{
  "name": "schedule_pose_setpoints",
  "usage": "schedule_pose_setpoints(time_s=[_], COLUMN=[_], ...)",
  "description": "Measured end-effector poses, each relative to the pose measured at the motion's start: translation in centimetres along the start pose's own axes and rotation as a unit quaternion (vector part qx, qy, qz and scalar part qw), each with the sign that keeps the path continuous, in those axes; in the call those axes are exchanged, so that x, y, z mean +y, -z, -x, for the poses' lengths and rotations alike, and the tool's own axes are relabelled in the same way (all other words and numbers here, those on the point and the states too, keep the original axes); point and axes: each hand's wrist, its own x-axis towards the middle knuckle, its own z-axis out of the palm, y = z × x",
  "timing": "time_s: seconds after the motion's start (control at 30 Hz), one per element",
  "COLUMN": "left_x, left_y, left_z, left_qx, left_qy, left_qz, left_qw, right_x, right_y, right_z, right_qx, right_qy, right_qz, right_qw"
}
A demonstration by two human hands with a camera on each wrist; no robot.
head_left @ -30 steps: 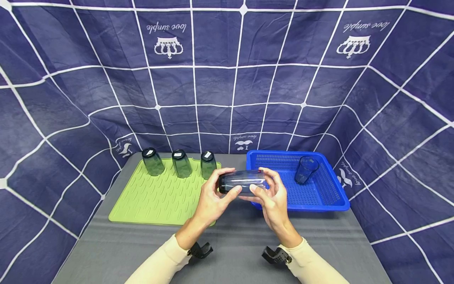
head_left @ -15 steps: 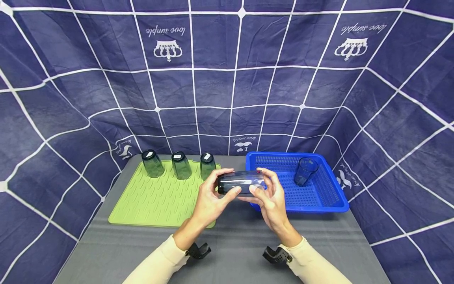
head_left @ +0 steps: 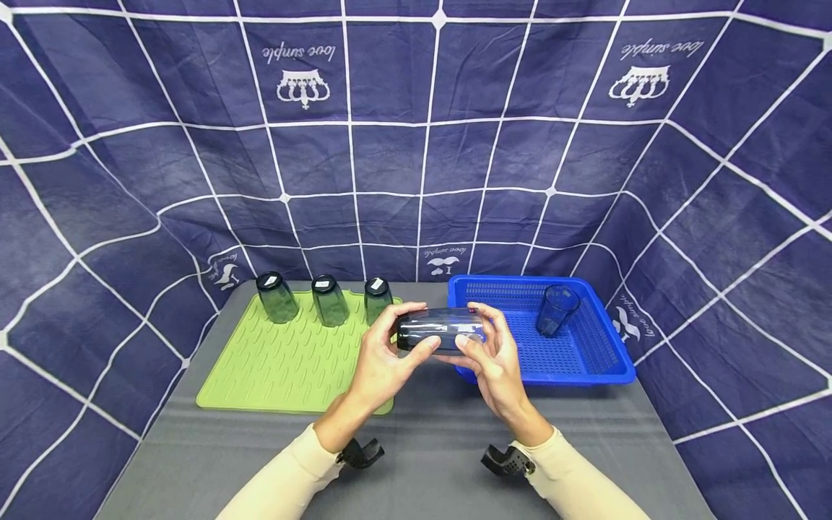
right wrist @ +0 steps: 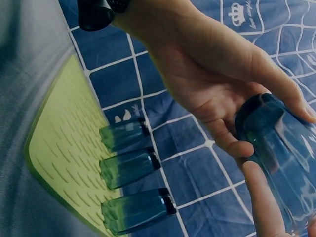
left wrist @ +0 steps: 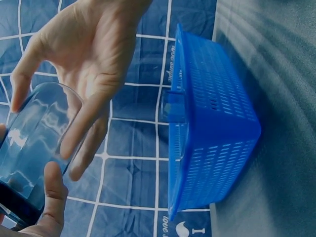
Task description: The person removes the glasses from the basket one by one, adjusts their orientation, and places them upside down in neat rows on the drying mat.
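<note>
A dark blue-tinted drinking glass (head_left: 437, 326) lies sideways in the air between both hands, its thick base to the left and its rim to the right. My left hand (head_left: 380, 357) grips the base end, thumb on the near side. At the rim end my right hand (head_left: 494, 361) holds the glass with thumb and fingers. The left wrist view shows the clear wall of the glass (left wrist: 37, 143) with the right hand's fingers around its rim. In the right wrist view, the left hand's fingers wrap the base of the glass (right wrist: 289, 158).
Three similar glasses (head_left: 330, 302) stand upside down along the back of a green drying mat (head_left: 279, 375) at left. A blue plastic basket (head_left: 611, 377) sits at right, with another glass (head_left: 557, 310) standing rim up inside. Patterned blue cloth (head_left: 390, 159) encloses the grey table (head_left: 442, 448).
Both hands keep hold of the glass, almost in place. The whole head view shifts slightly; the glasses on the mat and the basket stay put.
</note>
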Motion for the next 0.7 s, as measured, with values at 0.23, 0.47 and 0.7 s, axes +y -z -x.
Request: schedule_pose_setpoints(time_s=[0.23,0.47,0.7], left_x=[0.0,0.0,0.0], left_y=[0.6,1.2,1.8], left_z=[-0.2,-0.2,-0.4], left_qx=[0.0,0.009,0.014], left_qy=[-0.005,-0.005,0.0], left_qz=[-0.012,-0.01,-0.016], left_qw=[0.9999,0.9999,0.9998], right_x=[0.2,0.4,0.3], right_y=[-0.1,0.4,1.2], right_z=[-0.1,-0.2,0.0], right_qx=[-0.004,-0.025,-0.036], right_qy=[-0.002,-0.01,-0.021], right_qz=[0.013,0.018,0.043], right_qw=[1.0,0.999,0.998])
